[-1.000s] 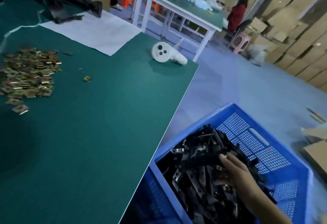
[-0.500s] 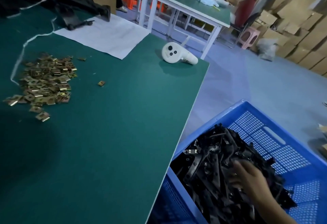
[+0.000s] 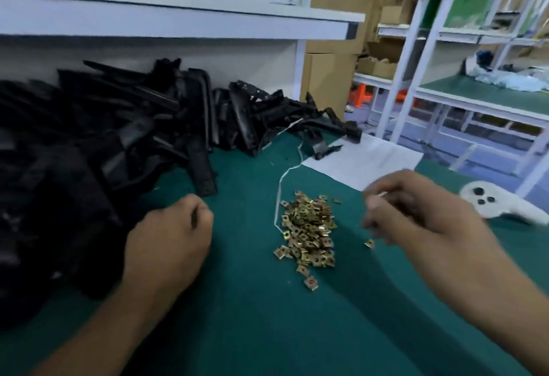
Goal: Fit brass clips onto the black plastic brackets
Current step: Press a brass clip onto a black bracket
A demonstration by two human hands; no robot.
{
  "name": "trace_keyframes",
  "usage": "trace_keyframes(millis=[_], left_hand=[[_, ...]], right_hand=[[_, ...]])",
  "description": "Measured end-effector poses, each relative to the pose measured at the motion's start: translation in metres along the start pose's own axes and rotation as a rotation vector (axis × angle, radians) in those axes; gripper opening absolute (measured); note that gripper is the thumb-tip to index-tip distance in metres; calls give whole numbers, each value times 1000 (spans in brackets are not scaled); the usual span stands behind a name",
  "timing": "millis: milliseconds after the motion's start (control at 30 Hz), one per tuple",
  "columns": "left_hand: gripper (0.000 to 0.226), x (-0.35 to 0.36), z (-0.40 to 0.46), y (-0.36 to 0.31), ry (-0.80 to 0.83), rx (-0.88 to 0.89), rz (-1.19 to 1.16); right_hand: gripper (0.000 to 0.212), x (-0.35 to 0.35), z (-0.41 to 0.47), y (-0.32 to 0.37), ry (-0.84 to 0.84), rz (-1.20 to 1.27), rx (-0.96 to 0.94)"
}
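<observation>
A heap of brass clips (image 3: 307, 233) lies on the green table (image 3: 267, 331) between my hands. One stray clip (image 3: 369, 243) sits just under my right hand. A large pile of black plastic brackets (image 3: 124, 138) covers the table's left and back. My left hand (image 3: 172, 239) rests at the pile's near edge with its fingers curled into a fist and nothing visible in it. My right hand (image 3: 413, 215) hovers right of the clips. It is motion-blurred with bent fingers, so I cannot tell whether they pinch anything.
A white string (image 3: 279, 194) runs from the brackets past the clips. A white sheet (image 3: 365, 161) and a white handheld controller (image 3: 499, 203) lie at the right. A white shelf (image 3: 178, 16) overhangs the back, and more benches stand to the right.
My view has swung left from the blue crate of brackets to the table. My right hand has left the crate and is over the table by the clips. My left hand has come into view.
</observation>
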State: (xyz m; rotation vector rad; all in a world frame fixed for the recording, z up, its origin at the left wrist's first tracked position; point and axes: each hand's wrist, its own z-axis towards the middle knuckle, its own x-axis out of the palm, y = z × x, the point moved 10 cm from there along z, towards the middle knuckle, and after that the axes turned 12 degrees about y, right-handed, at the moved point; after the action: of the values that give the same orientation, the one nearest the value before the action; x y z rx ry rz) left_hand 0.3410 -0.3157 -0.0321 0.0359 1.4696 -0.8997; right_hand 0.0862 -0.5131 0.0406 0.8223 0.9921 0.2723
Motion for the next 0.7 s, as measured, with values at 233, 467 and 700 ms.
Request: trace_keyframes(millis=[233,467,700], left_hand=[[28,-17,-6,9,-210,-40,28],[22,-23,-5,13,-228,-32,-55],[35,-19,0,14,-217,57,-197]], right_hand=[[40,164,163,38,299,-249,66],[45,228,221,33,389,-322,131],[39,169,169,36,211,-275,61]])
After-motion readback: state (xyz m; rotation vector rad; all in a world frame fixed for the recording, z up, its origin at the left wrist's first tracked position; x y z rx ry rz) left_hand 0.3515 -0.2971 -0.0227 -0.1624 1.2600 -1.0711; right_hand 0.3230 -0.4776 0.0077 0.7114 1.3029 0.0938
